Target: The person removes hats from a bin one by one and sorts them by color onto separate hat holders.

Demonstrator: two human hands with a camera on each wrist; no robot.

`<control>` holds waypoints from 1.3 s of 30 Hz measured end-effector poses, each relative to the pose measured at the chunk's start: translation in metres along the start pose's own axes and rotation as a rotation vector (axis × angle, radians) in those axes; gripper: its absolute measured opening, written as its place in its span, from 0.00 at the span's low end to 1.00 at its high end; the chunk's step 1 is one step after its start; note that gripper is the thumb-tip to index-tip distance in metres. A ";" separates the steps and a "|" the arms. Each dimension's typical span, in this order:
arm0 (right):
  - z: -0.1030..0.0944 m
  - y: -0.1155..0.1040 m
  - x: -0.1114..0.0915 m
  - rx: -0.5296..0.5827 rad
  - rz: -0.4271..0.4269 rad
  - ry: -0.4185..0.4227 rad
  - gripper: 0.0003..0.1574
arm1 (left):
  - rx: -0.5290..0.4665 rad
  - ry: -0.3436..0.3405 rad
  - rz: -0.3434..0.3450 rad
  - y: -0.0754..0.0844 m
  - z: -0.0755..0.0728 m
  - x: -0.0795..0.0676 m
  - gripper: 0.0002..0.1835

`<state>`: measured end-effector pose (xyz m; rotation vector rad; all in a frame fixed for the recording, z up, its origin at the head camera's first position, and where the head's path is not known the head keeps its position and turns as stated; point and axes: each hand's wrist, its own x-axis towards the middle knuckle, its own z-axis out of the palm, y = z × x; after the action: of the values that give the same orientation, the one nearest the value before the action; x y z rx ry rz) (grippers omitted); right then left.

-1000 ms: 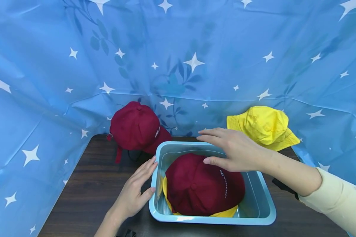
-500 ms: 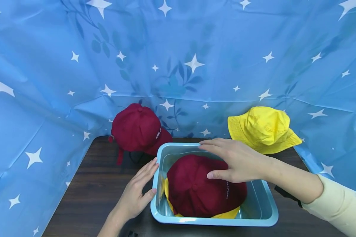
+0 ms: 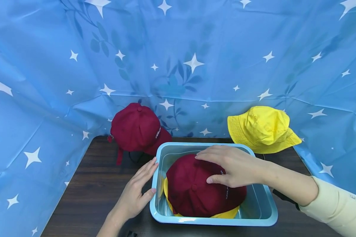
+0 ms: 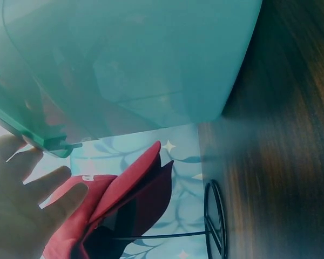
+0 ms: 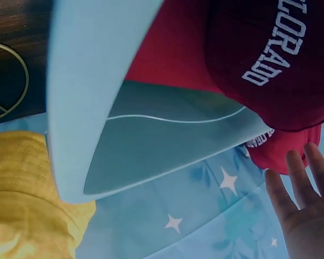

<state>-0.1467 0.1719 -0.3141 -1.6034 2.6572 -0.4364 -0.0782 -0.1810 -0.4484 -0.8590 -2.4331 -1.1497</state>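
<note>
1. The light-blue plastic basin [image 3: 213, 221] stood on the dark wood-grain table [image 3: 92, 191].
2. Inside the basin lay a maroon baseball cap [image 3: 192, 187], crown up, its white lettering, partly cut off in the right wrist view, facing the basin's right side.
3. Under that cap, also in the basin, showed the brim of a yellow hat [image 3: 225, 214].
4. The person's right hand [image 3: 229, 164] was over the basin, above the cap's lettered side, fingers extended and thumb spread, gripping nothing; whether it touched the cap could not be told.
5. The left hand [image 3: 134, 194] gripped nothing either; its outstretched fingertips touched the basin's left rim.
6. Behind the basin's left corner sat a second maroon cap [image 3: 136, 128], a black wire stand [image 4: 167, 236] beneath it.
7. Behind the basin's right corner was a yellow bucket hat [image 3: 265, 128].
8. A blue star-patterned curtain [image 3: 195, 33] hung behind the basin.
</note>
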 end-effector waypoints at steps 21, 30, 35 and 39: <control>0.012 -0.001 0.001 0.015 -0.024 -0.067 0.45 | -0.011 0.003 -0.002 0.001 0.000 0.001 0.36; 0.012 -0.004 0.003 0.008 -0.050 -0.063 0.36 | -0.006 0.004 0.000 0.000 -0.001 0.001 0.36; 0.013 -0.005 0.002 -0.009 -0.063 -0.062 0.32 | 0.003 -0.005 -0.001 -0.001 0.000 0.000 0.36; 0.013 -0.006 0.001 -0.008 -0.078 -0.053 0.28 | 0.008 -0.004 -0.001 -0.001 0.000 0.000 0.35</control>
<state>-0.1403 0.1655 -0.3253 -1.6999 2.5690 -0.3797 -0.0785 -0.1816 -0.4488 -0.8589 -2.4393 -1.1392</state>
